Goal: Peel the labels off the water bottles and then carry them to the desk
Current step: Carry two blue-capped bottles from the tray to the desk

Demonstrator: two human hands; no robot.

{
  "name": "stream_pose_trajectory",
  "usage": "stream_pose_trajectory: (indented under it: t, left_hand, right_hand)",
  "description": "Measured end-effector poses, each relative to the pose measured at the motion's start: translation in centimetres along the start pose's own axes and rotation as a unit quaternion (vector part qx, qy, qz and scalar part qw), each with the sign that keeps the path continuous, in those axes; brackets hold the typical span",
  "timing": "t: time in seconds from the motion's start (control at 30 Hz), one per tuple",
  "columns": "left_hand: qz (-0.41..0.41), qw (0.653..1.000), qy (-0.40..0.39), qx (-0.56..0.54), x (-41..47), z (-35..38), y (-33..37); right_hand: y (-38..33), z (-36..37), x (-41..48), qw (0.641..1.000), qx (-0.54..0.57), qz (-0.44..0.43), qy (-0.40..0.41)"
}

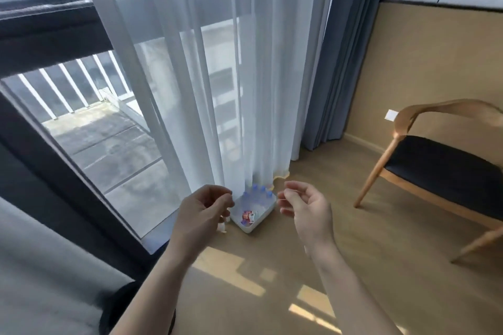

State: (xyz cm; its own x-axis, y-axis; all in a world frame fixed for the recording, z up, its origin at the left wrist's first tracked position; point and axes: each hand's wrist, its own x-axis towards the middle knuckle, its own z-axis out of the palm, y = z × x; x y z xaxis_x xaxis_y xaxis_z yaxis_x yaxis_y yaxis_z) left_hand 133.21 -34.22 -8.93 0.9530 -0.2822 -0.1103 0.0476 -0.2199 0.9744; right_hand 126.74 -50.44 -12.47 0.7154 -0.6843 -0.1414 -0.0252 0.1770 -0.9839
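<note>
A white tray [265,215] stands on the wooden floor at the foot of the sheer curtain. Several clear water bottles with blue caps [258,193] stand in its far half, and a red and white label [247,216] lies in its near half. My left hand [202,211] hovers just left of the tray, fingers loosely curled and holding nothing. My right hand [306,207] hovers just right of it, fingers apart and empty. Both hands are well above the floor. A small white thing [222,227] shows below my left hand, too blurred to name.
A sheer white curtain [231,76] hangs behind the tray, with a blue curtain [340,62] to its right. A wooden chair [435,168] with a dark seat stands at the right. A large window [95,130] fills the left, over a balcony.
</note>
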Motion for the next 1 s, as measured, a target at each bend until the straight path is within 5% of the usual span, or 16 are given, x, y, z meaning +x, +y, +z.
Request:
stream_pose_trajectory:
  t: [0.63, 0.83, 1.0]
  left_hand:
    - [0.018, 0.979, -0.201, -0.038, 36.7, 14.2, 4.9]
    - [0.003, 0.984, -0.177, -0.021, 45.2, 15.3, 4.6]
    - [-0.040, 0.997, -0.065, 0.003, 52.3, 15.5, 2.3]
  right_hand:
    - [-5.3, 5.2, 31.2, 0.985, -0.061, -0.008, 0.162]
    - [-3.6, 7.9, 40.5, 0.990, -0.068, 0.033, 0.117]
    - [-0.7, 10.9, 50.6, 0.993, -0.088, 0.077, -0.010]
